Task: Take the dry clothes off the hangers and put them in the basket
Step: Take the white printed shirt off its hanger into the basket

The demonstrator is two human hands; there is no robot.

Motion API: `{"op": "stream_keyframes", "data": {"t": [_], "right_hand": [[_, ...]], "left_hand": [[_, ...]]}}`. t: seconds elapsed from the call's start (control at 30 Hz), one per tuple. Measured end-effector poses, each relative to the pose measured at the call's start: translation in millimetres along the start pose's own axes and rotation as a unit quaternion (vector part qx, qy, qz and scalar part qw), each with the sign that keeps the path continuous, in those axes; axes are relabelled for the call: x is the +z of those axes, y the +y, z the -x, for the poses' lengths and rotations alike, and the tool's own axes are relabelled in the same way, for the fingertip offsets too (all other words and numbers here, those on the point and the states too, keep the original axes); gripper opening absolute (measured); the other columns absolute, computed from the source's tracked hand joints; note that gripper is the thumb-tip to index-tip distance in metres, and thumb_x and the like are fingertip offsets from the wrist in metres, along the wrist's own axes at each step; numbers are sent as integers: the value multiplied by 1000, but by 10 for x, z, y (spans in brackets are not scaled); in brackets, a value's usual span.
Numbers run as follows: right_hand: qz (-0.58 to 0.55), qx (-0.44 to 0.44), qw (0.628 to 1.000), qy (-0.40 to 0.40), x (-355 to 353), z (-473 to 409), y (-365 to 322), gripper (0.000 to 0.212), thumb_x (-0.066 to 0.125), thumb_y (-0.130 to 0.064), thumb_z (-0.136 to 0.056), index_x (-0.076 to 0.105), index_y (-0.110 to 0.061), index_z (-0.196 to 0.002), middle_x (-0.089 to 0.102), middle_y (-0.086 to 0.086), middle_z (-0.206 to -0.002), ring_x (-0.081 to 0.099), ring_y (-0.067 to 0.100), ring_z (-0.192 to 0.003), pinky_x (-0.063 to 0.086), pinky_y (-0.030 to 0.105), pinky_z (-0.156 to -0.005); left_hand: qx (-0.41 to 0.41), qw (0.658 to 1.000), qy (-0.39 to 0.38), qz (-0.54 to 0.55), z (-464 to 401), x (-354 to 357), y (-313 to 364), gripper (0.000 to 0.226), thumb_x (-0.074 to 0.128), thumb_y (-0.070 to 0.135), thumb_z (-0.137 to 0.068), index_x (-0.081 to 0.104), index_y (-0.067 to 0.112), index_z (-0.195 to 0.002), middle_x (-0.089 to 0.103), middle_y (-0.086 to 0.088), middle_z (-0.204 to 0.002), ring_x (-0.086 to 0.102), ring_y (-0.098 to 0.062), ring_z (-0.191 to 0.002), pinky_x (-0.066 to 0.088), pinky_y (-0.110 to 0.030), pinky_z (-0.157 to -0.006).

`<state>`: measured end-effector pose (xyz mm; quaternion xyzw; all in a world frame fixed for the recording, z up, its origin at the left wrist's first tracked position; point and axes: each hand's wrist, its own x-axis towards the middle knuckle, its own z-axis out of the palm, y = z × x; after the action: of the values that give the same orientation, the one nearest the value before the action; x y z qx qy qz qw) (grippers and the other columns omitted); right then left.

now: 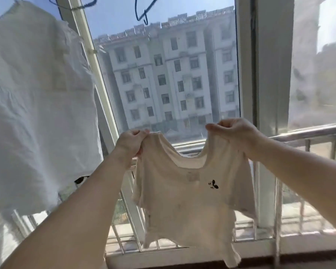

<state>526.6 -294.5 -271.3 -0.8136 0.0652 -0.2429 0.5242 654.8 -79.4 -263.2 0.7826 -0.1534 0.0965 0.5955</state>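
Observation:
A small cream shirt (190,206) with a tiny black print on the chest hangs spread out in front of me, off any hanger. My left hand (131,142) pinches its left shoulder and my right hand (233,133) pinches its right shoulder, both at about the same height. A large white garment (37,105) hangs on the left from a blue hanger (76,4) at the top edge. A second blue hanger (142,14) hangs bare at the top middle. No basket is in view.
A window with white frames (268,65) stands straight ahead, with an apartment block beyond it. A metal railing (308,133) runs along the right. The stone sill (202,255) lies below the shirt.

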Motion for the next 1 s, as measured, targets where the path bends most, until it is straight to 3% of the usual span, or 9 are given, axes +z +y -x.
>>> {"op": "stream_keyframes", "data": {"t": [0.13, 0.27, 0.4, 0.5, 0.6, 0.67, 0.83, 0.9, 1.0], "right_hand": [[40, 62, 997, -34, -360, 423, 690, 53, 68, -52, -56, 66, -7, -83, 54, 0, -58, 46, 2, -39, 37, 15, -39], [53, 160, 984, -61, -820, 806, 1405, 52, 72, -44, -54, 68, -10, -93, 67, 7, -79, 63, 14, -60, 51, 16, -47], [79, 246, 963, -74, -1214, 1097, 1920, 45, 78, -30, -59, 70, -2, -94, 66, 15, -84, 62, 23, -67, 54, 23, -54], [85, 274, 957, -33, -1522, 1369, 2296, 33, 77, -22, -72, 67, 5, -88, 60, 16, -78, 56, 22, -62, 47, 24, -50], [71, 298, 952, 18, -1821, 1582, 2591, 14, 73, -22, -80, 66, -12, -74, 59, 6, -68, 54, 18, -59, 49, 21, -49], [63, 313, 947, 26, -2010, 1712, 2835, 14, 76, -26, -76, 67, -16, -71, 60, 3, -68, 55, 19, -64, 52, 34, -62], [8, 338, 939, 64, -2552, 2196, 3259, 9, 72, -21, -81, 68, -13, -79, 56, -3, -59, 48, 9, -49, 38, 14, -39], [7, 335, 939, 83, -2794, 2361, 3378, 8, 73, -21, -80, 69, -16, -75, 56, -4, -58, 47, 6, -48, 37, 13, -41], [0, 341, 934, 101, -3117, 2545, 3575, 9, 73, -19, -80, 71, -11, -82, 63, -1, -69, 56, 7, -60, 42, 11, -48]], "left_hand": [[-76, 985, -154, 18, 453, 273, -408, 17, 66, 22, -83, 61, 10, -71, 54, 6, -46, 45, -3, -36, 40, -15, -38], [-142, 946, -286, -50, 862, 735, -702, 12, 70, 9, -76, 66, 4, -86, 58, -2, -72, 48, -9, -59, 41, -12, -43], [-164, 924, -331, -97, 1137, 1208, -871, 19, 73, 8, -70, 68, 4, -88, 62, -6, -83, 54, -14, -72, 48, -16, -54], [-178, 919, -332, -114, 1434, 1733, -1001, 12, 74, 8, -70, 67, 7, -79, 60, -4, -74, 51, -14, -66, 45, -18, -55], [-174, 927, -313, -112, 1749, 2252, -1123, 11, 75, 12, -71, 68, 6, -78, 56, 2, -57, 43, -11, -55, 36, -16, -44], [-169, 919, -335, -117, 1945, 2535, -1179, 11, 76, 13, -72, 70, 6, -77, 53, 1, -61, 40, -11, -55, 32, -20, -49], [-186, 883, -409, -136, 2429, 3162, -1320, 13, 79, 5, -67, 72, 16, -68, 57, -4, -66, 41, -11, -57, 32, -18, -49], [-194, 882, -406, -142, 2590, 3391, -1352, 10, 79, 7, -70, 74, 16, -72, 58, -3, -66, 42, -11, -58, 32, -22, -52], [-195, 900, -367, -130, 2819, 3705, -1320, 7, 74, 14, -77, 72, 8, -80, 49, 12, -44, 39, -6, -47, 30, -19, -46]]}}
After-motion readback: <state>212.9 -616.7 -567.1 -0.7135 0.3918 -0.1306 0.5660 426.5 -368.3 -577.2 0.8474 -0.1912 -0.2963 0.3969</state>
